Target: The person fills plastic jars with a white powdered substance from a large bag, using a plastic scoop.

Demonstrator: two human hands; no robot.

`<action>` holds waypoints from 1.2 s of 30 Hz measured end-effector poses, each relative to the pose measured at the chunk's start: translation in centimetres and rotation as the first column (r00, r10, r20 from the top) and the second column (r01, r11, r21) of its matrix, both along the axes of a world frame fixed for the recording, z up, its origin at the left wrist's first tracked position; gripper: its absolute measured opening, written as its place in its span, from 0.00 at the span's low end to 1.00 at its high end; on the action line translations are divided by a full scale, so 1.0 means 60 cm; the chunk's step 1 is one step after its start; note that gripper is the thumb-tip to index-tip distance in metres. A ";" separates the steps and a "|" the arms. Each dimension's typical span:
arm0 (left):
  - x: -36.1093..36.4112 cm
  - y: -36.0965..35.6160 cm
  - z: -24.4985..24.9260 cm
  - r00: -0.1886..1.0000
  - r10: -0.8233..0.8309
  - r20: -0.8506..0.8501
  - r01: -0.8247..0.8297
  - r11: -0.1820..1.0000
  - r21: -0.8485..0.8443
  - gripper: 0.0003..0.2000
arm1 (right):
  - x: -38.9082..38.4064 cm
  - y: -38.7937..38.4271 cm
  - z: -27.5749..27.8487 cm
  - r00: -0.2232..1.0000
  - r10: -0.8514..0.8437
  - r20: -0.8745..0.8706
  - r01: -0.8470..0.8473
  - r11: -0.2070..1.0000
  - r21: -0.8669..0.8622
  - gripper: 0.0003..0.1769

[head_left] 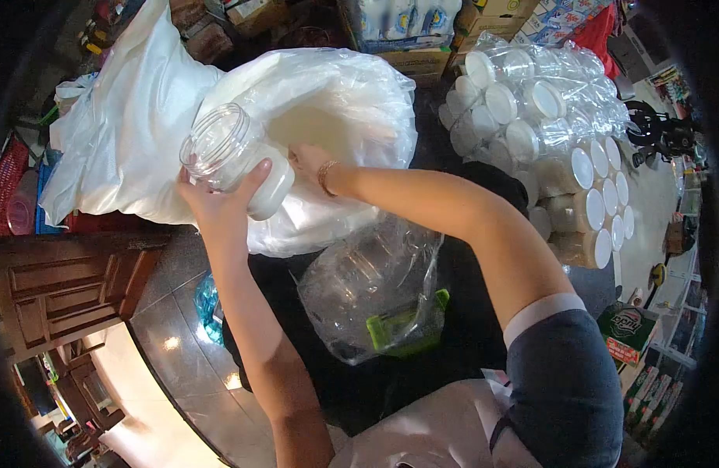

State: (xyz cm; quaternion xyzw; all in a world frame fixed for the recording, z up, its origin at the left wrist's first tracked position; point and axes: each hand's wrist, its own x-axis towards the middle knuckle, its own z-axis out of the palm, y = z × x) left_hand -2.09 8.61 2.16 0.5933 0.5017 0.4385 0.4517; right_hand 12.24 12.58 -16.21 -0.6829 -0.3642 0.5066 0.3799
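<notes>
My left hand point(219, 199) is wrapped round a clear plastic jar point(233, 148) with a ridged, threaded mouth. The jar leans with its mouth toward the upper left, and something white shows in its lower end. Just right of the jar, my right hand point(313, 162) reaches into the opening of a large white plastic sack point(359, 74). Its fingers look curled, partly hidden; what they hold, if anything, I cannot make out. Pale contents point(316, 125) show inside the sack. On my lap lies a clear plastic bag point(359, 273) over a green-edged item point(410, 324).
Wrapped stacks of clear jars with white lids point(523, 101) stand at the right. Cardboard boxes point(496, 15) and packed bottles point(406, 19) are behind the sack. A wooden cabinet point(71, 281) is at the left, and a green carton point(628, 324) at the lower right.
</notes>
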 end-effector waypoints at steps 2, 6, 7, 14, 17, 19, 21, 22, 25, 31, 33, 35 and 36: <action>-0.002 0.001 0.003 0.999 -0.017 0.051 0.017 1.000 -0.011 0.50 | 0.025 -0.010 -0.008 0.995 0.049 0.085 -0.057 0.994 0.091 0.15; -0.006 0.000 0.008 0.999 0.004 0.034 -0.003 0.999 -0.034 0.56 | 0.065 -0.028 0.000 0.972 0.020 0.232 -0.115 0.906 0.406 0.13; -0.008 -0.001 0.008 1.000 0.009 0.021 -0.009 0.999 -0.037 0.56 | 0.071 -0.031 -0.002 0.991 -0.020 0.130 -0.041 0.892 0.451 0.13; -0.031 -0.001 -0.015 1.000 0.022 0.010 -0.022 1.000 0.005 0.55 | 0.102 -0.115 0.133 0.959 -0.221 -0.176 0.243 0.964 0.112 0.13; -0.031 -0.024 0.002 0.995 -0.011 -0.094 0.015 0.999 0.035 0.55 | 0.118 -0.131 0.152 0.948 -0.201 -0.247 0.240 0.961 0.140 0.14; -0.040 -0.031 -0.002 0.992 -0.016 -0.122 0.021 0.999 0.038 0.55 | 0.119 -0.149 0.197 0.860 -0.243 -0.448 0.317 0.943 0.097 0.15; -0.051 -0.030 -0.023 0.988 -0.019 -0.155 0.025 0.999 0.033 0.55 | 0.126 -0.162 0.221 0.877 -0.245 -0.413 0.326 0.935 0.138 0.15; -0.055 -0.028 -0.037 0.969 -0.042 -0.245 0.062 0.996 0.072 0.55 | 0.131 -0.169 0.231 0.892 -0.252 -0.377 0.335 0.926 0.174 0.15; -0.044 -0.037 -0.040 0.942 -0.092 -0.323 0.124 0.989 0.080 0.55 | 0.150 -0.180 0.269 0.949 -0.195 -0.246 0.252 0.941 0.226 0.15; -0.018 -0.038 -0.044 0.918 -0.152 -0.366 0.181 0.982 0.048 0.53 | 0.162 -0.159 0.309 0.956 -0.147 -0.256 0.211 0.946 0.247 0.12; -0.009 -0.042 -0.040 0.919 -0.155 -0.363 0.192 0.979 0.067 0.51 | 0.159 -0.146 0.299 0.977 -0.114 -0.181 0.168 0.934 0.317 0.13; -0.004 -0.044 -0.032 0.877 -0.125 -0.464 0.187 0.978 0.090 0.51 | 0.160 -0.139 0.293 0.991 -0.085 -0.104 0.119 0.916 0.383 0.14; -0.001 -0.045 -0.028 0.877 -0.124 -0.464 0.185 0.979 0.089 0.51 | 0.159 -0.139 0.299 0.997 -0.067 -0.021 0.070 0.921 0.383 0.15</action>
